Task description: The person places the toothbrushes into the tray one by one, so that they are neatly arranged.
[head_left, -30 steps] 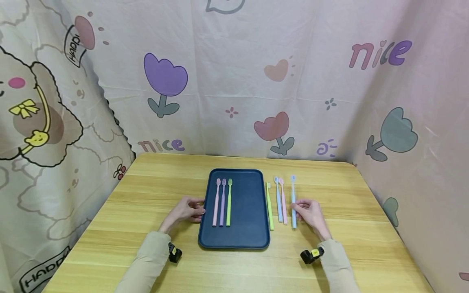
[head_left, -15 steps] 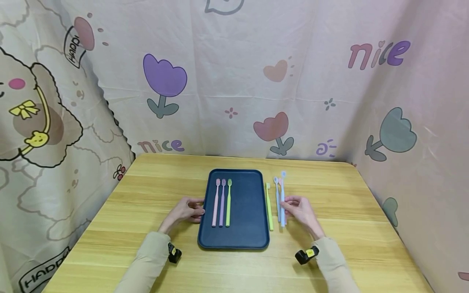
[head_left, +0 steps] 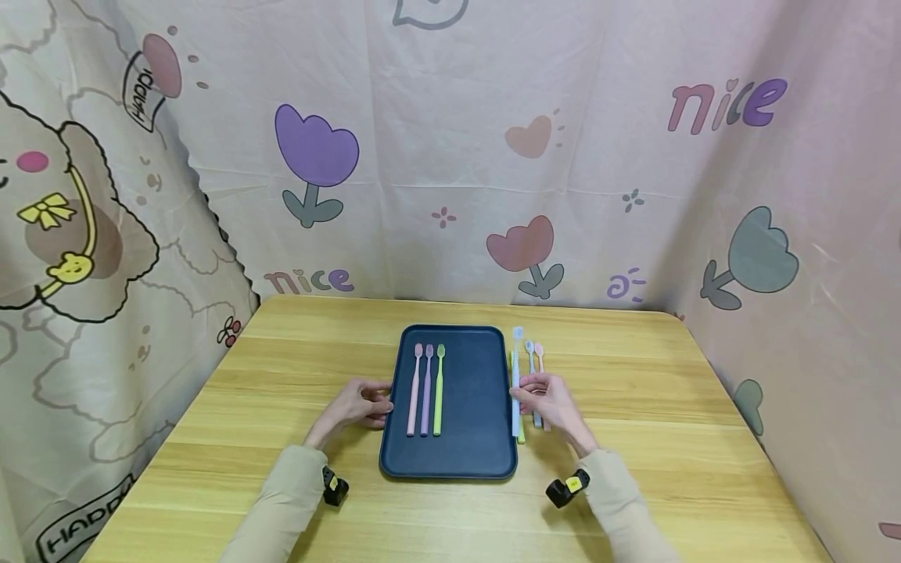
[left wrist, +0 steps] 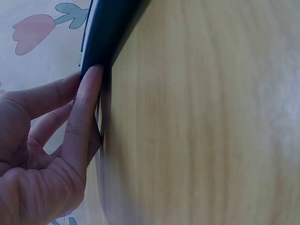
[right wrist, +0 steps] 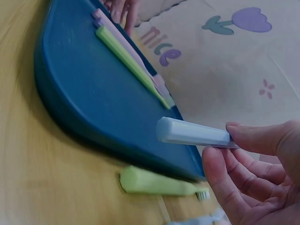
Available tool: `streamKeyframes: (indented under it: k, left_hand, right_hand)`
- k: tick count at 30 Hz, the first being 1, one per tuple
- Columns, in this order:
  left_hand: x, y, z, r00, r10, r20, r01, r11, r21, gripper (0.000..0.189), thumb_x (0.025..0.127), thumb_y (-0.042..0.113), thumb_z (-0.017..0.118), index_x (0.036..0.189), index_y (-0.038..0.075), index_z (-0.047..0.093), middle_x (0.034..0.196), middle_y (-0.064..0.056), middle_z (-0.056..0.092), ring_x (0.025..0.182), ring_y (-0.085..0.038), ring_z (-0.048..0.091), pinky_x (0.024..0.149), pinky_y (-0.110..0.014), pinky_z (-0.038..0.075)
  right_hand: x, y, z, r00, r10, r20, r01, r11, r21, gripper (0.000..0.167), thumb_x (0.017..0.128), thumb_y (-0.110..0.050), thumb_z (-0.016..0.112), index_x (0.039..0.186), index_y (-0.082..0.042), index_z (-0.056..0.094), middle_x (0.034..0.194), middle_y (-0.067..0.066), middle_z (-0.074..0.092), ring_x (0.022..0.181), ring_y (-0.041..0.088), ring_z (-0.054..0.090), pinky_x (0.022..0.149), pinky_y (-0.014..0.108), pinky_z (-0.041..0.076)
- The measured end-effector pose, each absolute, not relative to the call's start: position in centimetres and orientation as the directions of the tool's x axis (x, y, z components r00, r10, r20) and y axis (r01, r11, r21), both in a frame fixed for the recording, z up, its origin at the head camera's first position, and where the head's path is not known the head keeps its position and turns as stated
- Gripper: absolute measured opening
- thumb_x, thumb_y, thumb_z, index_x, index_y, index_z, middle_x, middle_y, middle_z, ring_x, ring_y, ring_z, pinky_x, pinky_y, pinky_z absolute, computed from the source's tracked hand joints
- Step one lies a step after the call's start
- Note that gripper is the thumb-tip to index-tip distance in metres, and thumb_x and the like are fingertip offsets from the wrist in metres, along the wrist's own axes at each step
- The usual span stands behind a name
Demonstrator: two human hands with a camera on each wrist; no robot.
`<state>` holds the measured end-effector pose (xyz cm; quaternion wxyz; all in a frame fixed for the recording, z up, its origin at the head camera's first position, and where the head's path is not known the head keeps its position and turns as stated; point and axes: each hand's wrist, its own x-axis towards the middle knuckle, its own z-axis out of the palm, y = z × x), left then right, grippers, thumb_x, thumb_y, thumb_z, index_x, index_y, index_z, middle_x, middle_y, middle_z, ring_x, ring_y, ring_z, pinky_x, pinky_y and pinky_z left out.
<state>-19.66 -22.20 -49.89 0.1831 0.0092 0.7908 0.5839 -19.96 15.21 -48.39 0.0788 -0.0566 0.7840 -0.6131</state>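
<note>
My right hand (head_left: 551, 403) pinches a light blue toothbrush (right wrist: 194, 132) between thumb and fingertips. In the head view the brush (head_left: 517, 383) overlaps the right rim of a dark blue tray (head_left: 479, 461), head end pointing away; the right wrist view has it raised above the table. Along the tray's left rim, my left hand (head_left: 359, 403) grips the edge with thumb and fingers (left wrist: 87, 101). Inside the tray lie a pink toothbrush (head_left: 414, 399), a purple toothbrush (head_left: 425, 399) and a green toothbrush (head_left: 439, 399), side by side on the left half.
Right of the tray, on the wooden table (head_left: 633, 375), lie a yellow-green toothbrush (right wrist: 154, 183), another light blue toothbrush (head_left: 530, 352) and another pink one (head_left: 539, 352), partly hidden by my right hand. A patterned curtain (head_left: 436, 156) hangs behind the table.
My right hand has moved left with the light blue toothbrush, from right of the loose toothbrushes, across them, to the tray's right rim. The left hand and tray stay in place.
</note>
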Motion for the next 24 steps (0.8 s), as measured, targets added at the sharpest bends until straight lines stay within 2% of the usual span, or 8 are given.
streamKeyframes:
  k: [4,12,24]
  left_hand:
    - [-19.7,-22.2,-50.0,-0.933,0.217,-0.287,-0.211,0.319,0.924,0.055,0.091,-0.002,0.068,0.143,-0.009,0.050,0.094,-0.015,0.070,0.070,-0.014,0.071,0.067,-0.033,0.066]
    - [-19.6,-22.3,-50.2,-0.934,0.219,-0.282,-0.208,0.310,0.928,0.055,0.091,-0.003,0.067,0.142,-0.011,0.048,0.096,-0.017,0.071,0.070,-0.016,0.072,0.068,-0.034,0.066]
    - [-19.7,-22.3,-50.1,-0.933,0.237,-0.273,-0.194,0.307,0.932,0.056,0.090,-0.003,0.068,0.142,-0.011,0.048,0.094,-0.014,0.071,0.069,-0.015,0.071,0.067,-0.033,0.066]
  right_hand:
    - [-20.0,14.3,-48.4,-0.977,-0.204,-0.056,0.006,0.236,-0.972,0.027,0.092,-0.005,0.071,0.107,0.016,0.062,0.087,0.019,0.073,0.062,0.014,0.068,0.068,0.044,0.066]
    - [-20.5,12.6,-49.1,-0.967,-0.253,-0.021,-0.037,0.219,-0.975,0.024,0.091,-0.003,0.071,0.102,0.016,0.062,0.083,0.019,0.072,0.059,0.012,0.068,0.063,0.033,0.065]
    - [-20.6,10.4,-49.4,-0.971,-0.239,-0.023,-0.035,0.233,-0.972,0.024,0.091,-0.006,0.072,0.102,0.013,0.063,0.085,0.026,0.073,0.060,0.016,0.069,0.065,0.040,0.066]
